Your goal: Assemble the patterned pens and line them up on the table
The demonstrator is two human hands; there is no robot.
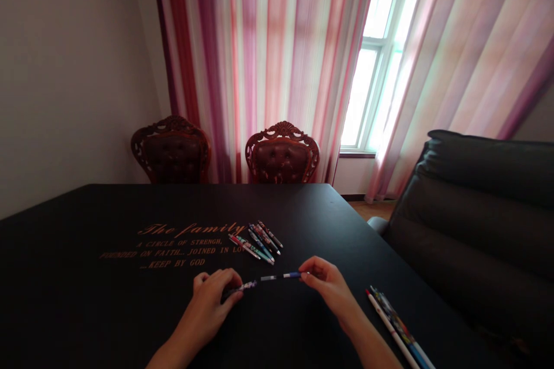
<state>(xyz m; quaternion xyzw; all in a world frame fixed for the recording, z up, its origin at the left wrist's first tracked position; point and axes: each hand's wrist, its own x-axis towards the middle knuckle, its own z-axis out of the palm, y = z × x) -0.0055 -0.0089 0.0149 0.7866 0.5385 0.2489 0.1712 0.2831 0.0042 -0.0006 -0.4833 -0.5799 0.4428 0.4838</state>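
Note:
My left hand (217, 295) is closed on a patterned pen part (248, 285) that points to the right. Opposite it, my right hand (324, 282) pinches a slim pen piece (280, 277) with a blue end and a clear, dark-tipped section toward the left. A small gap separates the two pieces. Beyond my hands, several patterned pens (259, 243) lie in a loose group on the black table (108, 305). Several more pens (396, 323), one white with a red end, lie beside my right forearm.
Gold lettering (190, 242) marks the table at the left. Two carved chairs (175, 155) (282, 155) stand behind its far edge. A dark leather seat (480, 213) is on the right, with striped curtains (268, 57) and a window (372, 63) at the back.

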